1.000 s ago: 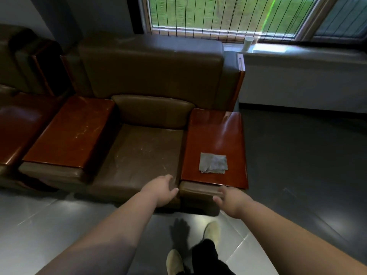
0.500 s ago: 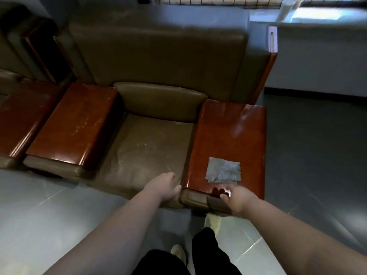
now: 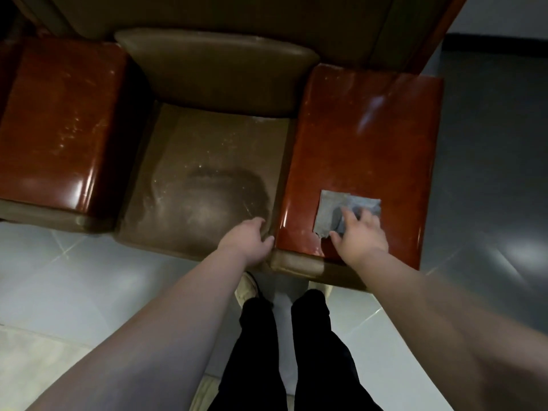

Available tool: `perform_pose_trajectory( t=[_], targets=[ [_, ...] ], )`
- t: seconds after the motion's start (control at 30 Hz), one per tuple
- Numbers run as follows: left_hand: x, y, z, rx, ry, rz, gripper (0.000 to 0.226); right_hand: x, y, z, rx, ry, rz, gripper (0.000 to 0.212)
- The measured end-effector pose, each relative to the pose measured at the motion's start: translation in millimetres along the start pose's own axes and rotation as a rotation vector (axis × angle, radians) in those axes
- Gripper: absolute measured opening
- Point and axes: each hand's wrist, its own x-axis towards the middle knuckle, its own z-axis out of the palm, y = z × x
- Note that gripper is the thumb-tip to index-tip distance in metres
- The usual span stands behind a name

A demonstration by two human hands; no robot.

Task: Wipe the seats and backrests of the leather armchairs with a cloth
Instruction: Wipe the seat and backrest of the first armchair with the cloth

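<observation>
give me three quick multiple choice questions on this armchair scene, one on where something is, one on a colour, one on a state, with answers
1. Where does the grey square cloth lie?
A. on the brown leather seat
B. on the glossy red-brown wooden armrest to the right of the seat
C. on the floor

2. What colour are the person's trousers?
A. black
B. white
C. red

3. What is the right hand doing?
A. hanging at the side
B. gripping the backrest
C. reaching onto the cloth with fingers spread

Answers:
B, the cloth sits on the armrest near its front end.
A, both legs show black.
C, its fingertips overlap the cloth's near edge; the left hand is by the seat front.
</observation>
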Motion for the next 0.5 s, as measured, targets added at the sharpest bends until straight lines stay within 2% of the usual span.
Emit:
perform_pose_trajectory(
  t=[0.2, 0.33, 0.4, 0.5],
  targets=[
    [53.5, -4.2, 1.0, -0.031, 0.036, 0.014, 0.054, 32.6, -5.4, 27.1, -0.082, 0.082, 0.035, 0.072],
    [71.8, -2.2, 2.1, -0.014, 0.058, 0.021, 0.045, 42.6, -3.2, 32.9, -0.087, 0.154, 0.004, 0.054],
    [73.9, -0.2, 3.0, -0.02, 0.051, 0.02, 0.037, 47.2, -1.9, 32.4, -0.055, 0.123, -0.031, 0.043],
    [69.5, 2.5, 1.6, -0.048, 0.038, 0.018, 0.033, 52.2, -2.0, 22.2, -0.017, 0.055, -0.034, 0.041]
  ],
)
